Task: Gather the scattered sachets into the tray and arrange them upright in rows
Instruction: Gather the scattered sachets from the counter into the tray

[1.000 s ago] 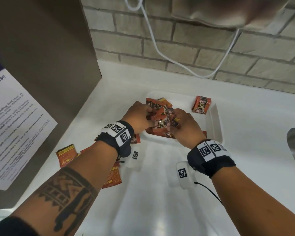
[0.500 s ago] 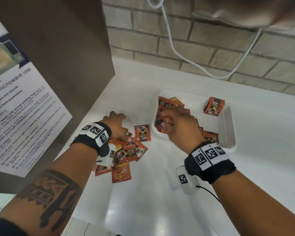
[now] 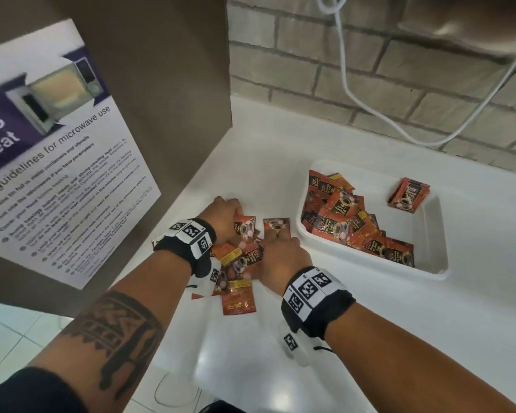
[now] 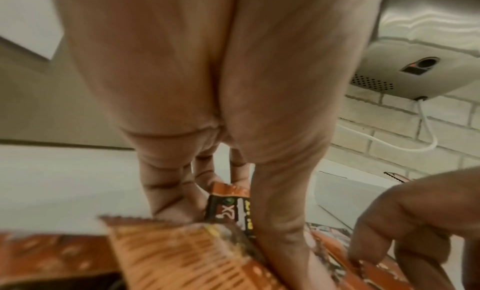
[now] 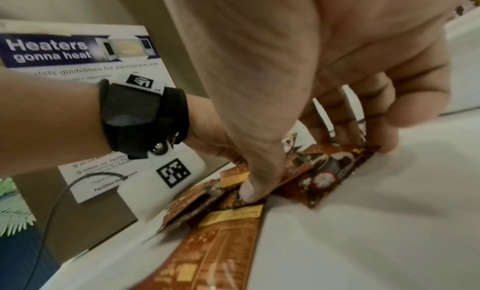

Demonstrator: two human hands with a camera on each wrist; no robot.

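Several orange-and-black sachets (image 3: 242,257) lie scattered on the white counter, left of the white tray (image 3: 443,234). Both hands are on this pile. My left hand (image 3: 233,213) curls its fingers and thumb round one upright sachet (image 4: 228,204) at the pile's far side. My right hand (image 3: 280,248) is on the near right; its thumb presses the pile and its curled fingers hook a sachet (image 5: 327,175). Inside the tray a loose heap of sachets (image 3: 340,216) fills the left half. A small upright stack (image 3: 408,195) leans in the far right corner.
A brown cabinet side with a microwave-use poster (image 3: 57,174) stands close on the left. Behind the counter is a brick wall (image 3: 370,84) with a white cable (image 3: 370,120) hanging from a metal unit (image 3: 474,19). The counter edge (image 3: 173,347) drops off at near left.
Both hands have left the heap in the tray and moved left onto the scattered pile, the left first, then the right. The view has swung left.
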